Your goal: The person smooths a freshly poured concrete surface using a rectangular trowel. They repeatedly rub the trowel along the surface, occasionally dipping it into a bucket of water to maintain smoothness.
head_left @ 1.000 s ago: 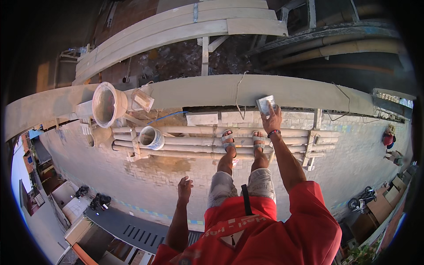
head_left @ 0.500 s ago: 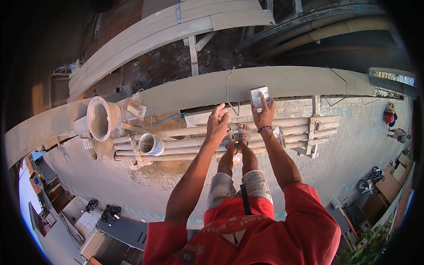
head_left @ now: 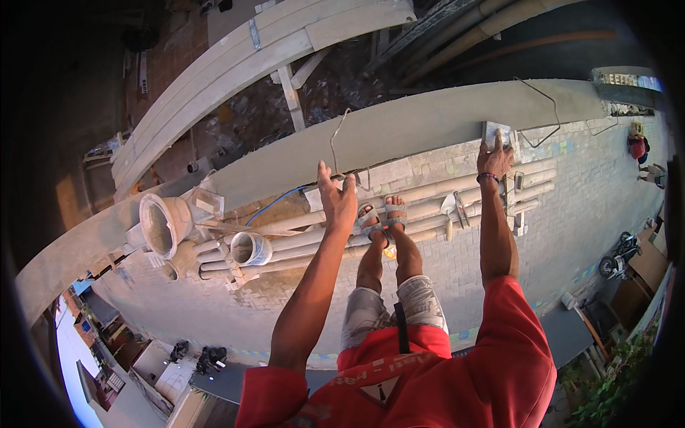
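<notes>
My right hand is closed on a flat metal trowel, its fingers stretched over the plate. The trowel rests at the near edge of a long grey plastered beam that crosses in front of me. Well to the left, my left hand is open and holds nothing, its fingers spread just short of the beam. Beside those fingers hangs a bent wire looped over the beam. A second bent wire crosses the beam to the right of the trowel.
My sandalled feet stand on bamboo poles above the paving. On the left are a large bucket and a smaller one. A pointed trowel lies on the poles. Far right, a person and a motorcycle are below.
My right hand has moved the metal trowel to the right along the beam. My left hand has shifted slightly left, toward the hanging wire. The view has turned a little.
</notes>
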`<state>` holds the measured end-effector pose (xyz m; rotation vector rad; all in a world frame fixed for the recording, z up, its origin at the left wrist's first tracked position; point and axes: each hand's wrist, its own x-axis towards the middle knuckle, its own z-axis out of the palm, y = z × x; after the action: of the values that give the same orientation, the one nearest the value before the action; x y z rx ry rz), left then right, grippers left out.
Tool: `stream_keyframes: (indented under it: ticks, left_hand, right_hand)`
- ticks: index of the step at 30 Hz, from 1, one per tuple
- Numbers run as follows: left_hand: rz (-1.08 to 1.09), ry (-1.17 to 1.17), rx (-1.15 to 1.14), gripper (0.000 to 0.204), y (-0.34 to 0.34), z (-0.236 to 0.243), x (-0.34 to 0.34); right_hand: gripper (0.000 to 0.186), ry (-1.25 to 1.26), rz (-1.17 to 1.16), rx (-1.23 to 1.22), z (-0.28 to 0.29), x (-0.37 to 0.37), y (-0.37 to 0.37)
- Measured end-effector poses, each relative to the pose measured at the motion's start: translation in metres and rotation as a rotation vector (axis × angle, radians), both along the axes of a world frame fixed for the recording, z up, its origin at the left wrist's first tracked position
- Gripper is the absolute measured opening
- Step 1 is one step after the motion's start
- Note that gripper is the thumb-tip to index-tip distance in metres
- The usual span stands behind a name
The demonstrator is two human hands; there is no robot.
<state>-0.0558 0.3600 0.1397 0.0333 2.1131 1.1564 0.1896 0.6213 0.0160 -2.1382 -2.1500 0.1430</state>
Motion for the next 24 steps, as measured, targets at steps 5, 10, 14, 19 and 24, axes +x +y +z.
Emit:
stream_keyframes:
  ticks: [5,10,14,19,24]
  left_hand:
    - [0.019,-0.006,0.053,0.076,0.017,0.001,-0.001]
    - [0.077,0.046,0.177,0.075,0.019,-0.026,0.0]
    - [-0.03,0.144,0.069,0.072,0.032,-0.03,0.015]
    - [-0.228,0.283,0.105,0.072,0.057,-0.013,0.044]
    - [-0.377,0.204,0.19,0.071,0.051,-0.015,0.049]
  right_hand:
    - [0.059,0.216,0.057,-0.052,0.001,-0.023,-0.009]
    - [0.068,0.359,0.505,-0.217,0.01,-0.092,-0.124]
    - [0.064,0.585,0.349,-0.163,0.01,-0.05,-0.15]
    - [0.061,0.564,0.199,-0.35,0.014,0.024,-0.168]
    - [0.062,0.66,0.27,-0.349,0.039,0.04,-0.194]
